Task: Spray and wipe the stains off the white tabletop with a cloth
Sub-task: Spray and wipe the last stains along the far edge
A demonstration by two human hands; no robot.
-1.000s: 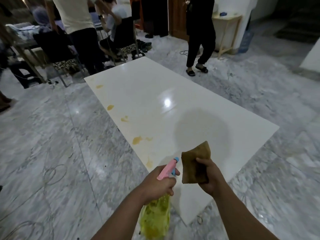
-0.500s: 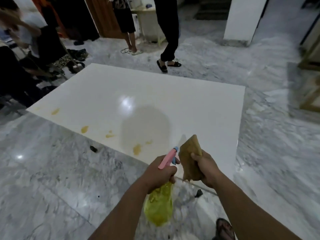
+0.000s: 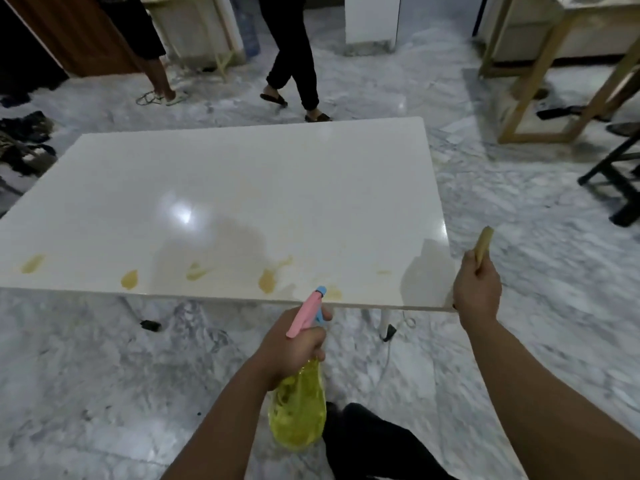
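Nothing on the glossy white rectangular tabletop [image 3: 242, 188] looks cleaned yet. A row of yellow-brown smears runs along its near edge: one stain near the near left corner [image 3: 33, 263], a second blob [image 3: 129, 279] further right, a streaky one [image 3: 197, 271] about midway, a larger splotch [image 3: 270, 277] beside that, and fainter marks [image 3: 382, 272] toward the near right corner. No wet patch or wiped streak can be made out, so by my judgement both spraying and wiping remain to be done for every stain.

The left hand [image 3: 292, 344] is wrapped closed around the neck of a translucent yellow plastic spray bottle with a pink and blue trigger head [image 3: 298, 415], held just short of the near edge with the nozzle pointing toward the larger splotch. The bottle's body appears to hold yellow liquid; how full it is I cannot tell.

The right hand [image 3: 477, 289] is a closed fist around a folded tan-brown cloth [image 3: 484, 240], held up at the near right corner and not touching the surface.
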